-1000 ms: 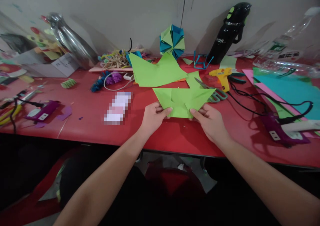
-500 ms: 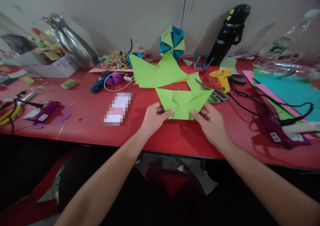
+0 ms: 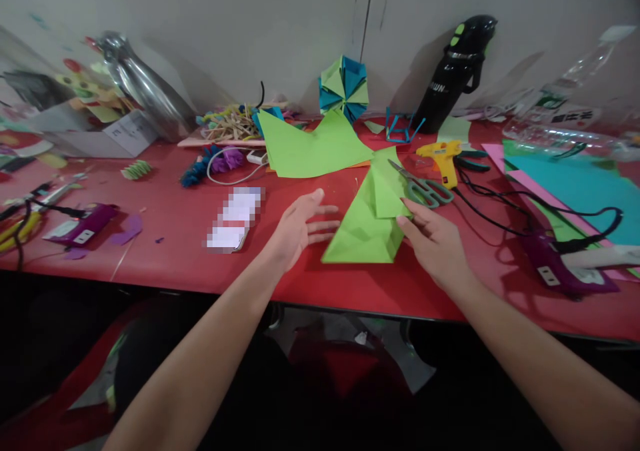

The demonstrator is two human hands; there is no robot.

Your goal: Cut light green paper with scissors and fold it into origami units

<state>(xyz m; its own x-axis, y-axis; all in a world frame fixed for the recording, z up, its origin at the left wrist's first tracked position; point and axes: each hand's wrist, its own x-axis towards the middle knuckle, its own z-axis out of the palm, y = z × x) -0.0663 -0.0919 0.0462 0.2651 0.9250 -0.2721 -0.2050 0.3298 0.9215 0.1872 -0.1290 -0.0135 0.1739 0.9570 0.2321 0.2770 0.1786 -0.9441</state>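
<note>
My right hand (image 3: 435, 241) pinches the right edge of a folded green paper (image 3: 363, 231), thumb on top and fingers beneath. The paper is tilted, with a flap standing up at its upper right and a wide edge toward me. To its left, my left hand (image 3: 300, 228) is open, fingers spread and apart, its tips close to the paper's left edge. Just behind the paper lie scissors (image 3: 425, 188) with grey-green handles. Larger green sheets (image 3: 310, 146) rest farther back on the red table (image 3: 300, 288).
A phone (image 3: 235, 219) lies left of my left hand. At right are a yellow glue gun (image 3: 443, 158), a purple power strip (image 3: 565, 264) with black cables, and coloured paper (image 3: 590, 191). A black bottle (image 3: 453, 78) and a paper ball (image 3: 344, 86) stand by the wall.
My left hand has let go of the green paper and opened, moving slightly left. The paper has turned upright-diagonal in my right hand, which has shifted a little right.
</note>
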